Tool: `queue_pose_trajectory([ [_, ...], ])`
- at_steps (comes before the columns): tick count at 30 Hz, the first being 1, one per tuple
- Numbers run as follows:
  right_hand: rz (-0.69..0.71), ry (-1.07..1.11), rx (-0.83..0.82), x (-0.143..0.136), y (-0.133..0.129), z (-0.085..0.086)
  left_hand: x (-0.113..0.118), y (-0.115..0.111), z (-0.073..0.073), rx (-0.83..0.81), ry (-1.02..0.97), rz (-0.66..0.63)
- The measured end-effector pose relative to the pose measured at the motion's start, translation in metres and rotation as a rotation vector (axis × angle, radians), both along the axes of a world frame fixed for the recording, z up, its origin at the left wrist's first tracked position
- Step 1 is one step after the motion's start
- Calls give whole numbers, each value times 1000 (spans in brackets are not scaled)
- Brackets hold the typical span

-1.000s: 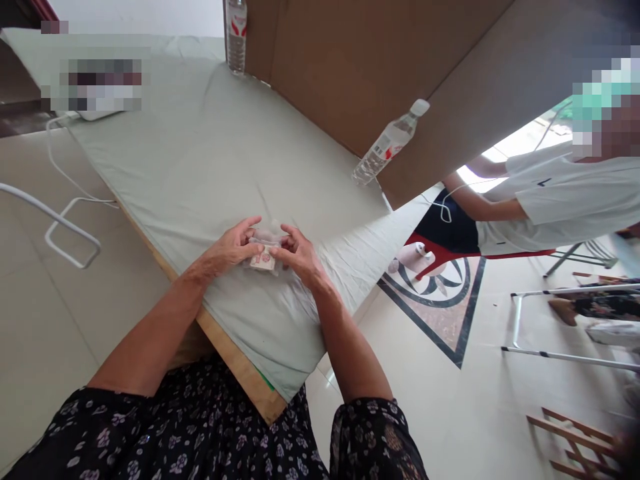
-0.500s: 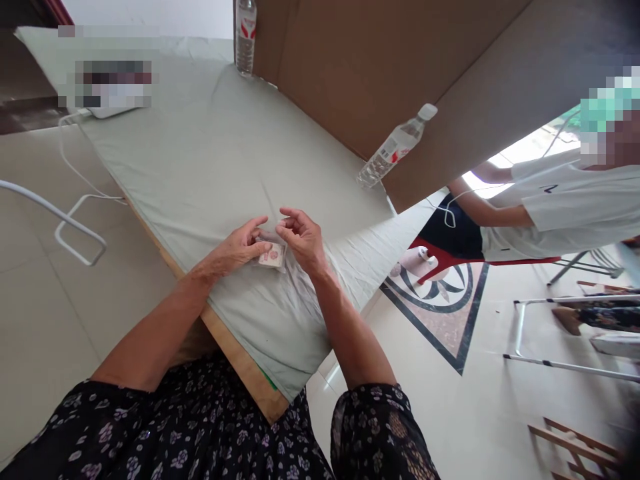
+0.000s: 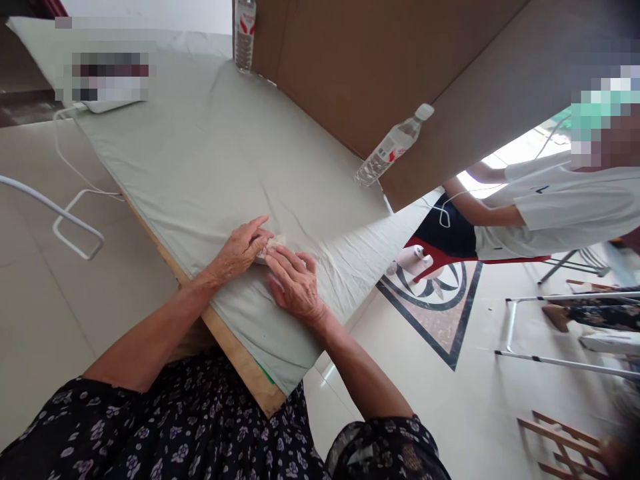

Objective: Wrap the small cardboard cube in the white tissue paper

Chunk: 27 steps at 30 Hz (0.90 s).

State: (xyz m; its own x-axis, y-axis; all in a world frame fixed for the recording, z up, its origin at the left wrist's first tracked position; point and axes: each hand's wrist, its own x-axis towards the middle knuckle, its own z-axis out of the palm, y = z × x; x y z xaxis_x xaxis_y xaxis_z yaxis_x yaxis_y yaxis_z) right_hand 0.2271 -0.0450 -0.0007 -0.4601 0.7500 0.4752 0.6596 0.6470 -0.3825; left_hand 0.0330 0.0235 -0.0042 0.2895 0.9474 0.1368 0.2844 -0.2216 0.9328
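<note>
A small pale packet in clear wrapping lies near the front part of the cloth-covered table, mostly hidden by my hands. My left hand is closed on the packet's left side, its fingers bent over the edge. From the right, my right hand reaches across the packet's near side with its fingers stretched and its fingertips close to those of my left hand. The thumb of my right hand stands apart from the palm.
A water bottle leans by the big cardboard panel; another bottle stands farther back. At the far left lies a white device with a cable. A person in a white shirt sits at the right.
My right hand has come down over the near side of the packet, its pinched fingers now stretched out. The packet, visible before, is now mostly covered.
</note>
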Motion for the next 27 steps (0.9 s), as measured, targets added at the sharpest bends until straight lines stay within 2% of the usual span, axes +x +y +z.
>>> queue_pose_trajectory([
  [3, -91, 204, -39, 7, -3, 5, -2, 2, 3, -68, -64, 4],
  [6, -185, 376, -230, 16, 17, 9, -3, 4, 4, -138, -164, -3],
  [9, -82, 327, -456, 22, 49, 6, -5, 5, 3, -189, -224, 12],
  [12, 55, 284, -574, 21, 72, 0, -8, 4, 3, -241, -280, 14],
  [14, 88, 295, -564, 17, 76, -2, -10, 4, 3, -253, -302, 10],
  [17, 44, 331, -476, 11, 69, 1, -11, 5, 3, -240, -328, -8],
  [21, -28, 400, -344, 12, 63, 5, -11, 6, -1, -124, -359, 3],
  [27, -27, 397, -472, 22, 76, -6, -9, 4, -7, 45, -103, 33],
])
